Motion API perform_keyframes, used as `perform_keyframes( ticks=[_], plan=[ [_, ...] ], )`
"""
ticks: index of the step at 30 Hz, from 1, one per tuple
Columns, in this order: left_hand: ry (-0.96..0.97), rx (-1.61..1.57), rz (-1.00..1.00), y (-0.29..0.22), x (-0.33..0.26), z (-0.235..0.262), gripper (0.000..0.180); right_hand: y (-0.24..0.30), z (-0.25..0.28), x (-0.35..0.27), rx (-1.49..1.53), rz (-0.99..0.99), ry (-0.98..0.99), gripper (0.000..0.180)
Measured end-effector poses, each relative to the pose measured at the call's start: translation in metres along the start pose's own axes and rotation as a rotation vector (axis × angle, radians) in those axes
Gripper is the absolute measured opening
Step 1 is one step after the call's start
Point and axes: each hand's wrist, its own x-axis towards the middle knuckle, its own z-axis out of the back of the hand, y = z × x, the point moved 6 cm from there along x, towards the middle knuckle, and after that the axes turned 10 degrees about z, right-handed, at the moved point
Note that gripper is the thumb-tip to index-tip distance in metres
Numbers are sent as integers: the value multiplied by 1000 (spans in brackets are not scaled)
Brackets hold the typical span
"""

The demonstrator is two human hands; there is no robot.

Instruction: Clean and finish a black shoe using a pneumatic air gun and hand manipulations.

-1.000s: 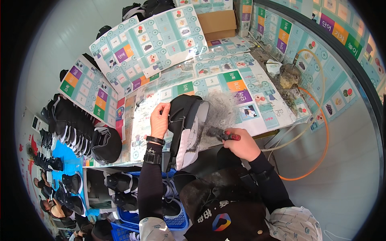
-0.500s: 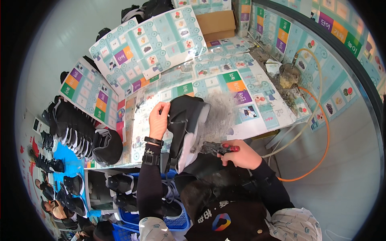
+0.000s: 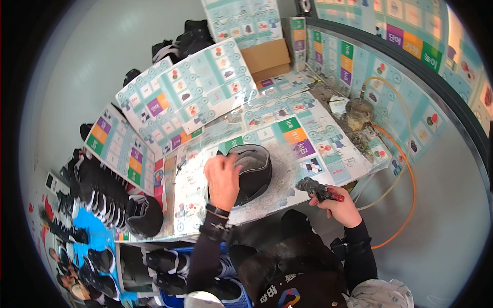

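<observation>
A black shoe (image 3: 254, 173) lies on the worktable (image 3: 308, 133), which is covered with printed teal sheets. Its opening faces up. My left hand (image 3: 224, 178) grips the shoe's near left edge. My right hand (image 3: 340, 206) is to the right of the shoe, off the table's front edge, and holds a dark spray gun (image 3: 318, 189) with a red part. The gun's nozzle points left toward the shoe but stays a short way from it. Grey dusty smears cover the sheet around the shoe.
Rows of black shoes (image 3: 95, 197) line the left side, with one more black shoe (image 3: 144, 215) at the table's left end. A blue crate (image 3: 169, 269) with shoes is below. A cardboard box (image 3: 264, 56) stands at the back. An orange hose (image 3: 406, 190) loops right, near a grimy pot (image 3: 358, 110).
The shoe was held up on edge against the gun; it now lies flat with its opening up. My right hand has pulled the spray gun away to the right.
</observation>
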Motion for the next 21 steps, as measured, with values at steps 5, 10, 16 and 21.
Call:
perform_keyframes(
  ticks=[5, 10, 16, 21],
  plan=[
    [153, 149, 625, 16, 2, -23, 33, -3, 9, 2, -48, 3, -4, 24],
    [78, 97, 371, 28, 7, 20, 27, 3, 15, -2, 42, 55, -8, 30],
    [282, 167, -41, -34, 75, 91, 42, 3, 18, 0, 26, 42, 13, 31],
    [429, 267, -333, -37, 69, -40, 13, 7, -19, 9, -73, 188, 15, 32]
  ],
)
